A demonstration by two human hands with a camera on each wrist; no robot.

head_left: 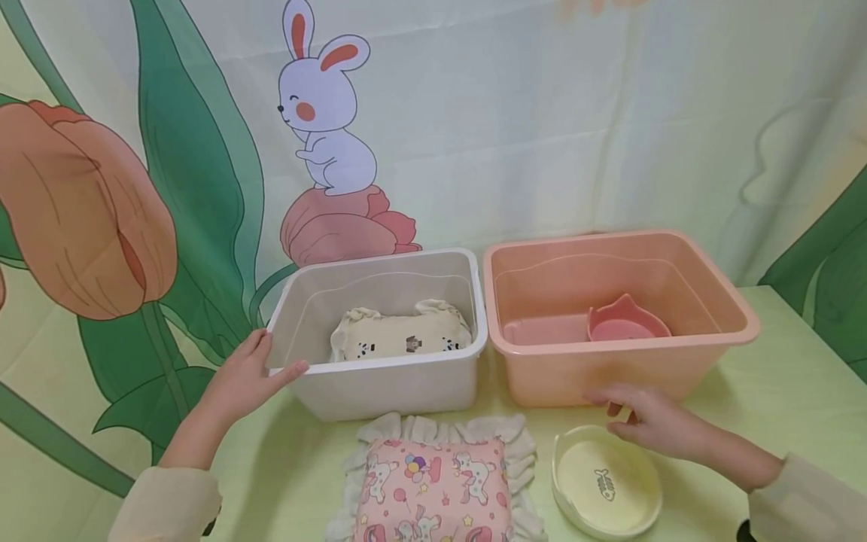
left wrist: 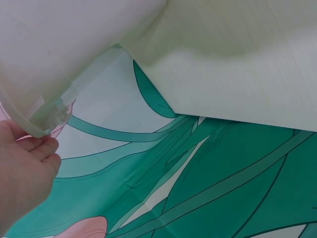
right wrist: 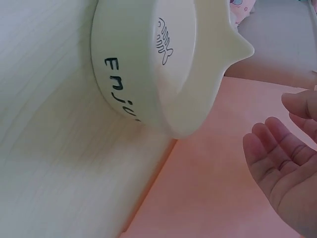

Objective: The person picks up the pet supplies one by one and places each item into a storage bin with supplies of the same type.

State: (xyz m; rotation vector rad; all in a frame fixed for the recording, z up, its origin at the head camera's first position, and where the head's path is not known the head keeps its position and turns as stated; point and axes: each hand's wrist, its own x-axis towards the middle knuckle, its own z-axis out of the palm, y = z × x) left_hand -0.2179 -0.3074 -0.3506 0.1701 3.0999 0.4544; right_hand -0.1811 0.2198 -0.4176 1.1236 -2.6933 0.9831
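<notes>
My left hand (head_left: 240, 376) grips the front left corner of a white plastic bin (head_left: 400, 388), thumb over the front rim; in the left wrist view the fingers (left wrist: 42, 148) bend at the rim. A cream pillow (head_left: 386, 330) with small animal prints lies inside this bin. My right hand (head_left: 653, 425) hovers with loose fingers and nothing in them, above a pale yellow cat-eared pet bowl (head_left: 582, 470) and before a peach plastic bin (head_left: 609, 369). The yellow bowl has a fishbone drawing and black lettering. A pink eared bowl (head_left: 623, 320) sits inside the peach bin.
A pink unicorn-print pillow (head_left: 440, 489) with a white ruffle lies in front of the white bin, left of the yellow bowl. Both bins stand side by side on a pale green table (head_left: 792, 376). Behind hangs a printed curtain (head_left: 508, 135) with a rabbit and tulips.
</notes>
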